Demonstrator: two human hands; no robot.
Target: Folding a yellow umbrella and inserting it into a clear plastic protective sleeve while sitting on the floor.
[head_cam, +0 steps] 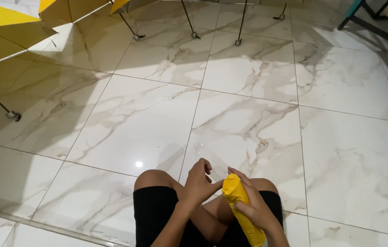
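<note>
Head view: I am looking down at a person sitting on the marble tile floor (pixel 258 82), knees bent, black shorts (pixel 155 212) showing. The right hand (pixel 253 203) is wrapping closed around a folded yellow umbrella (pixel 242 208) — the bundle is lying slantwise over the lap, its upper end pointing toward the left hand. The left hand (pixel 198 183) is hovering at that upper end, fingers (pixel 204 167) curled loosely and partly apart, fingertips seeming to be pinching at the tip; I cannot tell whether it is gripping firmly. Open yellow umbrellas (pixel 6 27) are resting at the upper left, thin shafts reaching down to the floor — well apart from the hands. A teal-framed piece of furniture (pixel 356 9) is sitting top right.
</note>
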